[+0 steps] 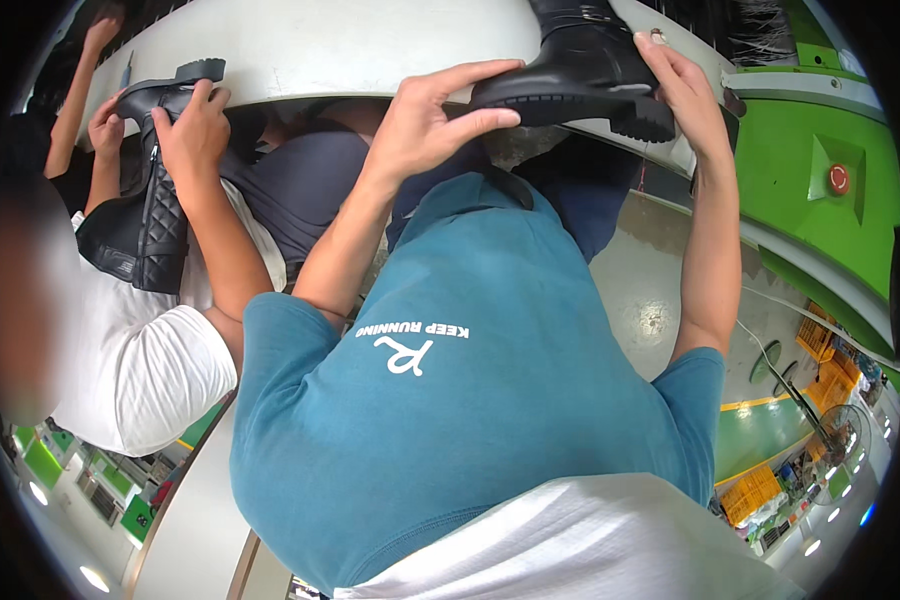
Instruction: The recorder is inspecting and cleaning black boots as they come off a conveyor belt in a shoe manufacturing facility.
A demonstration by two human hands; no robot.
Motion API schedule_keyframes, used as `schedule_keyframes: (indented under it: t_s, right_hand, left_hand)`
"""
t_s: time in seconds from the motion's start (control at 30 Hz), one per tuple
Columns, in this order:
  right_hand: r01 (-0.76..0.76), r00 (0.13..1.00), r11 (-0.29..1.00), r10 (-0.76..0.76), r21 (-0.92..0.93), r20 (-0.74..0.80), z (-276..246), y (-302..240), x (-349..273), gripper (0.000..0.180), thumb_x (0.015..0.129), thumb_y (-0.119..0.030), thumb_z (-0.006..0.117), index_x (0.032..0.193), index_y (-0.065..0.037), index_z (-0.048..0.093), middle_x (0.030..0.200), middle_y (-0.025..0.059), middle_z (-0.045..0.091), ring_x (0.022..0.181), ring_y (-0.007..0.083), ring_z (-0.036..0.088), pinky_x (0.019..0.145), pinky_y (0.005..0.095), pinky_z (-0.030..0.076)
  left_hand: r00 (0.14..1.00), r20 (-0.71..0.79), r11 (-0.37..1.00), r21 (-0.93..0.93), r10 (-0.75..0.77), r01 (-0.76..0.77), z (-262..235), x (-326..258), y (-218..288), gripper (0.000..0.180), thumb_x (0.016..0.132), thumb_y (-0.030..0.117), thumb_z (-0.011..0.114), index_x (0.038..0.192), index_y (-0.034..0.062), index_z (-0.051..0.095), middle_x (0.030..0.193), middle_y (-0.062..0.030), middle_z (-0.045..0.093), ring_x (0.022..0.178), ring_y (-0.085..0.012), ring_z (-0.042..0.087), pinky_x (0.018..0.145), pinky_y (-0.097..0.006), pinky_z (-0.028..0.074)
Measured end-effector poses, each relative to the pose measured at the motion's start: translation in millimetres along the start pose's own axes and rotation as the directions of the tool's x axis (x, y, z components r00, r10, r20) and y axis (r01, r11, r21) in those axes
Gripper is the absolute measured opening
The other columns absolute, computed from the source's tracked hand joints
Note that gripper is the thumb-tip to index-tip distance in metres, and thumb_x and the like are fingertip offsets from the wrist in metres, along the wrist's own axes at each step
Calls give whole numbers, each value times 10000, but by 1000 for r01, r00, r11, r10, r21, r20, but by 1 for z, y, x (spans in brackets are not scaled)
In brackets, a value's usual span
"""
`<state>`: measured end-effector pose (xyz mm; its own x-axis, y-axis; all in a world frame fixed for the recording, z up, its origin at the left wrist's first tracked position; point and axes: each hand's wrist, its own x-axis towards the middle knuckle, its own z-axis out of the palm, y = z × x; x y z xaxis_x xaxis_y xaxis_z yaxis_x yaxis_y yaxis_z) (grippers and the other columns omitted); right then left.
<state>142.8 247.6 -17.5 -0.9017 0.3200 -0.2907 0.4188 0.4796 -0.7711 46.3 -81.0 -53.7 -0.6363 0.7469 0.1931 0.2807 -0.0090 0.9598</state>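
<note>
A black leather boot (582,72) is held at the far edge of the white table, its toe to the left and its treaded sole and block heel facing me. My left hand (432,118) grips the toe, with the thumb by the sole and a finger along the upper. At the other end, my right hand (682,92) is closed around the back of the boot by the heel. The boot's shaft runs out past the top of the view.
On my left, a co-worker in a white shirt holds another black boot (155,215) with a quilted shaft. The white table (350,45) stretches across the top. A green machine (810,190) with a red button (838,180) stands at right, a fan (842,440) lower down.
</note>
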Motion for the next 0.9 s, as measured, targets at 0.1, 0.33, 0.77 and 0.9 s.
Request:
schedule_keyframes:
  t_s: [0.1, 0.33, 0.77, 0.9]
  right_hand:
    - [244, 936, 950, -284, -197, -209, 11, -11, -12, 422, 1025, -406, 701, 1250, -52, 747, 1059, 29, 749, 949, 133, 668, 849, 269, 498]
    - [686, 611, 531, -792, -497, -4, 65, -42, -52, 444, 777, -133, 904, 1189, -39, 767, 1295, 98, 755, 1233, 303, 704, 1040, 406, 562]
    - [639, 749, 698, -660, -323, 57, 54, -45, -43, 206, 881, -59, 818, 1056, 19, 742, 1056, 103, 803, 1050, 237, 775, 894, 336, 609]
    - [644, 765, 765, -644, 1, 25, 43, -59, -24, 184, 763, -38, 912, 867, 14, 770, 947, 121, 800, 870, 260, 797, 771, 350, 630]
  left_hand:
    - [991, 24, 965, 228, 130, -132, -3, 6, -26, 475, 862, 131, 868, 1318, 62, 751, 1303, -111, 757, 1217, -204, 707, 1064, -349, 551]
    - [973, -78, 969, 137, 219, -208, 8, 10, -28, 472, 799, 126, 918, 1241, 39, 778, 1234, -126, 780, 1141, -220, 747, 1020, -333, 578]
    - [957, -113, 950, -135, 268, -282, 35, 25, -21, 490, 760, 68, 938, 1202, -35, 753, 1290, -225, 733, 1259, -309, 691, 1083, -410, 532]
    - [952, -211, 973, -23, 220, -230, 37, 26, -27, 378, 787, 99, 932, 1111, -30, 786, 1180, -197, 783, 1140, -274, 755, 1030, -369, 584]
